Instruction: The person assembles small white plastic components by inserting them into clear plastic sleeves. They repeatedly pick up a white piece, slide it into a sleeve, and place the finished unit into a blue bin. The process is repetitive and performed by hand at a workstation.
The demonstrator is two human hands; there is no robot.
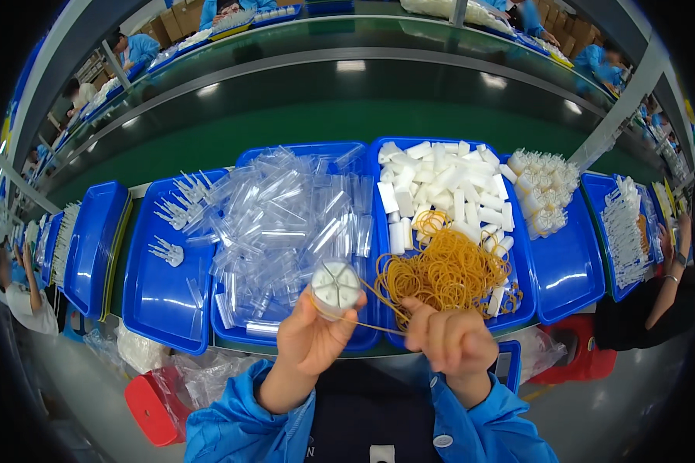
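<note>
Bright light glares off the green belt (309,108), the right fingers (442,337) blur, and straight lines bend toward dark corners.

A green conveyor belt (347,108) across the back, cardboard boxes (184,18) beyond, a red stool (150,405) at lower left

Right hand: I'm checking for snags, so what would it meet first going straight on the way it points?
Most likely the pile of amber rubber bands ahead of the right hand, though its height is unclear and it might pass above.
</note>
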